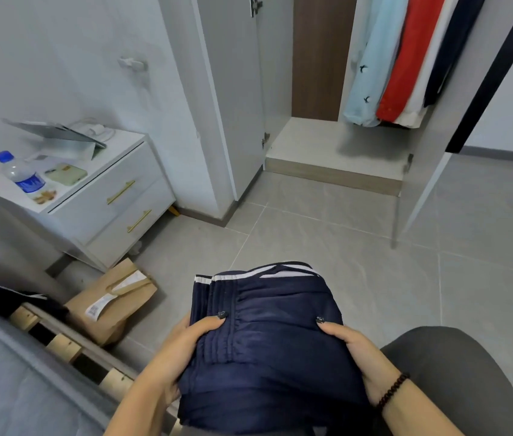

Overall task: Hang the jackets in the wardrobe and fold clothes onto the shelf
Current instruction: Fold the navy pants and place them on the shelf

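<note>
Low in the centre of the frame, both hands gripped a folded navy garment [267,335] with white stripes at its far edge: the left hand [173,350] curled round its left side, the right hand [355,350] (beaded bracelet at the wrist) round its right. Beyond it, at upper right, the wardrobe [337,152] stood open with shirts [403,64] hanging over a bare shelf. A nightstand [113,196] carrying a bottle [20,173] sat at left, a paper bag [113,303] below it.

Single head-worn view, wide-angle, pitched forward and down.
Close over both hands at bottom edge; open wardrobe [337,143] ahead, nightstand [101,196] far left; edges bow.
</note>
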Demonstrator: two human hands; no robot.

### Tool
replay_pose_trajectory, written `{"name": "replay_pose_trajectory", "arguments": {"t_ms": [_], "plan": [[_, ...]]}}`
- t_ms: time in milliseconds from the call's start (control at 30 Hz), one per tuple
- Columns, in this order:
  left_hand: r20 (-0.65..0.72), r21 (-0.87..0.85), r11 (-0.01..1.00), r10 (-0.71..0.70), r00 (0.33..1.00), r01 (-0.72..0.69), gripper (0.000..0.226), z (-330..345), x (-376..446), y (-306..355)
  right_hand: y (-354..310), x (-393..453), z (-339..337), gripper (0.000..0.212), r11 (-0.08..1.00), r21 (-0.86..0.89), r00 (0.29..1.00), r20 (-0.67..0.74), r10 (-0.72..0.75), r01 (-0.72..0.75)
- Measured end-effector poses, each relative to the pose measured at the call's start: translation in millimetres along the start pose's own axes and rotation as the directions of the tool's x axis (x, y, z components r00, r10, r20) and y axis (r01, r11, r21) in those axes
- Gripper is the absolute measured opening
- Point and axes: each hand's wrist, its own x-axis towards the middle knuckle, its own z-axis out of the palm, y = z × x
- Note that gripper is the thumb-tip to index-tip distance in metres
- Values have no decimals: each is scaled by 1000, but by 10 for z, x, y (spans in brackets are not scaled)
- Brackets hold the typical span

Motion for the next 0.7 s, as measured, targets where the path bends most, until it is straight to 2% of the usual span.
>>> {"name": "replay_pose_trajectory", "arguments": {"t_ms": [100,233,333,467,533,700], "plan": [[6,35,999,31,999,-32,58,93,212,177,-230,136,-53,49,988,-74,989,-36,-141,138],[50,78,995,63,997,-67,53,258,617,403,-562,415,-205,52,974,-95,976,-62,-211,204],[42,75,996,48,998,-51,50,419,1047,566,-835,689,-333,56,981,-34,979,-75,-191,189],[47,29,999,28,999,-29,47,702,1497,929,-1338,860,-389,58,990,102,988,-128,-82,96],[65,-5,1000,28,997,-28,44,860,1599,1218,-1689,814,-361,60,989,131,988,-147,-51,71],[135,0,998,69,988,-70,41,1235,1574,2176,-2708,424,-82,56,987,121,985,-154,-84,103]]}}
